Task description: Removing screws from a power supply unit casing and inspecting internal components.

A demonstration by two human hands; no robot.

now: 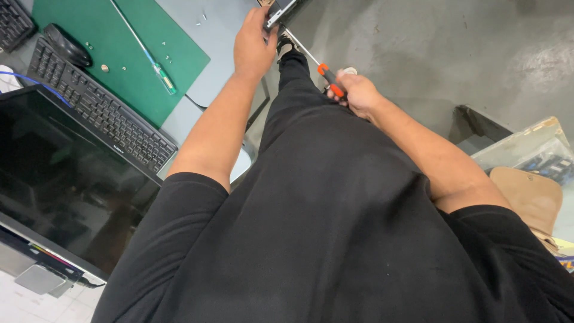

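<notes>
The right hand (356,93) is closed around an orange-and-black screwdriver handle (330,81), and the thin metal shaft (301,46) is pointed up and away toward a dark, flat device (281,11) at the top edge of the view. That device is gripped at its near end by the left hand (254,45), fingers wrapped over it, apparently so that it is kept steady while the tip is brought against it; where the tip meets it cannot be told, since most of the device is cut off by the frame. Both arms are stretched out over black trousers and a black shirt.

To the left, a grey table (221,36) is covered in part by a green mat (119,54), on which a second, green-handled screwdriver (156,69) and several small screws (166,58) are laid out, well apart from the hands. A black keyboard (101,113) and a dark monitor (60,179) are placed nearer. Below the hands, a bare grey concrete floor (448,48) is seen.
</notes>
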